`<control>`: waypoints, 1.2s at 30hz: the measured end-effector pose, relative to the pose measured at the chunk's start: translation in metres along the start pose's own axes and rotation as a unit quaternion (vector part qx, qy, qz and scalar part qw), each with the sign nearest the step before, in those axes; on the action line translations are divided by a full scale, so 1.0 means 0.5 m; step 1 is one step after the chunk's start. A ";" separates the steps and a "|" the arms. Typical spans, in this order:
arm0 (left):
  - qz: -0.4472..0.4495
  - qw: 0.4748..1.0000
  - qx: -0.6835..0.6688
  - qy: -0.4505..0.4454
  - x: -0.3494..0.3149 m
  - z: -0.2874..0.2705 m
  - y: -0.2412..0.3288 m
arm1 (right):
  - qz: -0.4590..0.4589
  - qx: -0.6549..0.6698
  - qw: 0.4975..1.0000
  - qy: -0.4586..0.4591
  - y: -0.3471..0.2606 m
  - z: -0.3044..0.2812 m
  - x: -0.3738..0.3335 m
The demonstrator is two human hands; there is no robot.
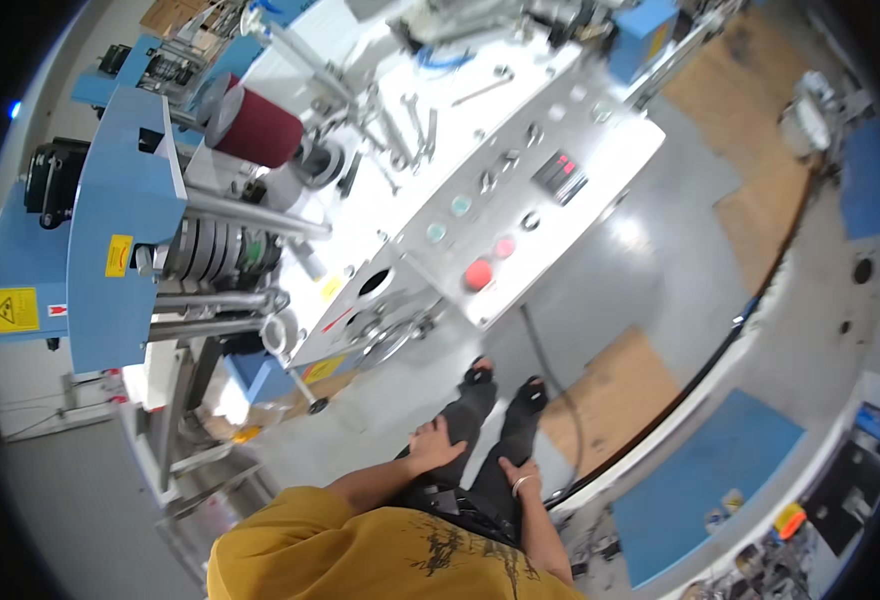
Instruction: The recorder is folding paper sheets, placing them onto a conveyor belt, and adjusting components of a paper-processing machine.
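Near six o'clock of the view stands a person in a mustard-yellow cloth shirt with a dark print (330,545) and dark grey cloth trousers (473,408). The left hand (437,447) lies on the left thigh, its fingers slightly spread and holding nothing. The right hand (520,475), with a pale band (526,481) around its wrist, rests on the right thigh; its grasp looks loose and free of any object, though some fingers cannot be made out clearly. The trousers are thus directly under both hands. Well apart from them, toward one o'clock, a slanted silver metal control panel (450,268) carries a round red push-button (478,275) at its near end, two round pale-green buttons (461,205) and a black rectangular display with red digits (561,178). Around twelve o'clock, beyond the panel, metal wrenches (413,125) lie on a white counter (378,72). Toward ten o'clock a dark red cylindrical roll (260,128) sits beside an upright light-blue machine plate (125,220), with a grey ringed roller (205,250) below the roll. At four o'clock, a flat brown board (615,400) lies on the smooth grey floor (650,285), near a black cable (548,365).
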State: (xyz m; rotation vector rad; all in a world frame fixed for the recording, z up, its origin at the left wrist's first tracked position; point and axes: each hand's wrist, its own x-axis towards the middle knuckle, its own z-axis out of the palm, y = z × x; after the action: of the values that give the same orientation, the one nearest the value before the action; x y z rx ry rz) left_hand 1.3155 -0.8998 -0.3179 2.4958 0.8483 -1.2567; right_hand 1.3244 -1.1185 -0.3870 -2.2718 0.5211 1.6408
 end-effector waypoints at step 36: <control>0.100 0.741 0.000 0.664 0.384 -1.733 0.110 | -0.548 0.105 0.769 0.311 -0.987 -1.173 0.026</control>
State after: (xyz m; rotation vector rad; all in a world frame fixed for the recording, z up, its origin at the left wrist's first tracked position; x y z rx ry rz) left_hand 2.0120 -0.4917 0.0555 3.0930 0.6633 0.8485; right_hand 2.0466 -0.9350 -0.2069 -2.1445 -0.4649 0.2328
